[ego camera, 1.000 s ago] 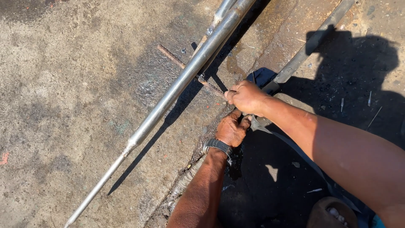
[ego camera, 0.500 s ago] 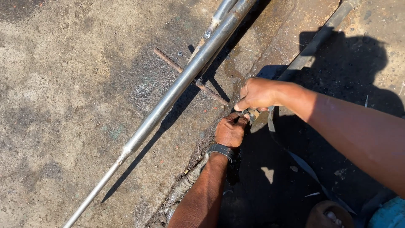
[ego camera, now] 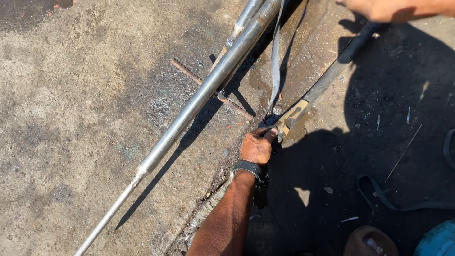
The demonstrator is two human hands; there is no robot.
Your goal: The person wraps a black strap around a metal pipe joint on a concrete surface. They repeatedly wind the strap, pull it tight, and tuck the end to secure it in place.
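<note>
Left hand (ego camera: 256, 146) down low, fingers pinched on the strap (ego camera: 275, 61) right at the cutter (ego camera: 303, 106) head, beside the steel pipe (ego camera: 199, 97). Right hand (ego camera: 379, 8) is up top at the handle, grip cut off by the edge. Best keep fingertips clear of the blades, strap taut.

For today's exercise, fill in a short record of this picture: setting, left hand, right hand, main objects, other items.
setting: sunlit concrete ground, hard shadows
left hand: wears a dark wristband, grip closed at the jaw end of the long-handled cutter
right hand: at top edge, on the cutter's far handle; grip unclear
main objects: long metal pipe, rusty rebar, thin metal strip
other items: sandalled foot
</note>
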